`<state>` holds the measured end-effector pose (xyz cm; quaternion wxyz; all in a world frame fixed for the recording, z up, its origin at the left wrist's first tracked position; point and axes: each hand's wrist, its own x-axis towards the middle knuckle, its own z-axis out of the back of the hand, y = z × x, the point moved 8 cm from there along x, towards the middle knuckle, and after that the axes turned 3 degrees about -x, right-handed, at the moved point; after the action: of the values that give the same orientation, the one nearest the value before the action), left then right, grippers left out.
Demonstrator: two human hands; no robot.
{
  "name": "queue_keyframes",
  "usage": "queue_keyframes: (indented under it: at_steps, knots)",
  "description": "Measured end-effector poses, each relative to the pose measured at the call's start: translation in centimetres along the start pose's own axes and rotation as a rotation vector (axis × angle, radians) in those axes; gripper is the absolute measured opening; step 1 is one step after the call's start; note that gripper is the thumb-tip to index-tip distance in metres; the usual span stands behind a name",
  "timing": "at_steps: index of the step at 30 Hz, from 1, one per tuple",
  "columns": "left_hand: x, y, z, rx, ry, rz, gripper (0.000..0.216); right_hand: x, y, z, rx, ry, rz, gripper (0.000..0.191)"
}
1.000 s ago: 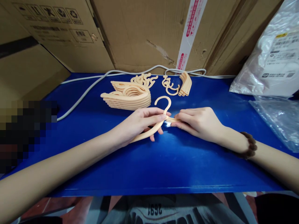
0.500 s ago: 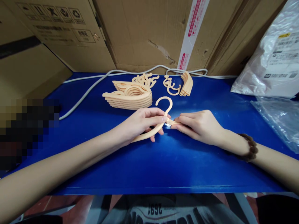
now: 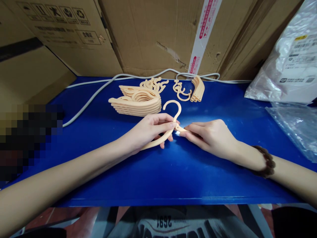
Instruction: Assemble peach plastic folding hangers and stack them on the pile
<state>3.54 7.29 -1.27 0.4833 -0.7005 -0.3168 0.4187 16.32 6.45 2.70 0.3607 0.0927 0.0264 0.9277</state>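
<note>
Head view. Landmark: the stack of nested hanger pieces (image 3: 136,109), cream.

Item: hook piece (image 3: 180,110) with curved arm (image 3: 158,142), in front of the stack and to its right, raised toward the person. Left hand (image 3: 148,129): thumb and fingers pinched together on it just below the hook.

Item: second arm (image 3: 182,129), farther right of the stack, meeting the first under the hook. Right hand (image 3: 210,134): fingertips clamped on it, most of it hidden.

Step, as judged: both hands working the joint between the two arms; whether it is fully seated cannot be told. The next move appears to call for a firm left pinch and a lined-up, small right-hand motion.

Also listed: loose hooks (image 3: 151,84), just behind the stack; more hooks (image 3: 183,99) and a short bundle of arms (image 3: 198,89), right of it; blue table (image 3: 158,185), beneath.
</note>
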Motion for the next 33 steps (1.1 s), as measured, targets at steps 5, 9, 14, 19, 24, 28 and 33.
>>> queue_keyframes:
  at_steps: [5,9,14,19,24,28,33]
  knots:
    - [-0.1,-0.1,-0.1,0.054,0.006,-0.003,0.016,0.0,0.0,-0.1,0.054,0.042,-0.096,0.054]
    - [-0.3,0.0,-0.2,0.094,0.004,0.002,0.025,-0.1,-0.2,-0.1,0.060,0.063,-0.169,0.054]
    - [-0.1,0.1,-0.4,0.135,0.010,-0.014,0.028,-0.2,-0.3,-0.1,0.058,0.096,-0.224,0.055]
    - [0.1,0.0,-0.7,0.138,0.050,-0.039,0.026,-0.4,-0.2,-0.2,0.049,0.143,-0.266,0.052]
    - [0.1,0.0,-0.9,0.133,0.060,-0.047,0.026,-0.4,-0.3,-0.3,0.027,0.169,-0.274,0.050]
    - [0.1,0.1,-1.1,0.156,0.086,-0.046,0.030,-0.3,-0.3,-0.4,-0.007,0.162,-0.266,0.050]
    - [0.2,0.2,-1.1,0.190,0.115,-0.081,0.030,-0.4,-0.1,-0.4,-0.016,0.139,-0.233,0.049]
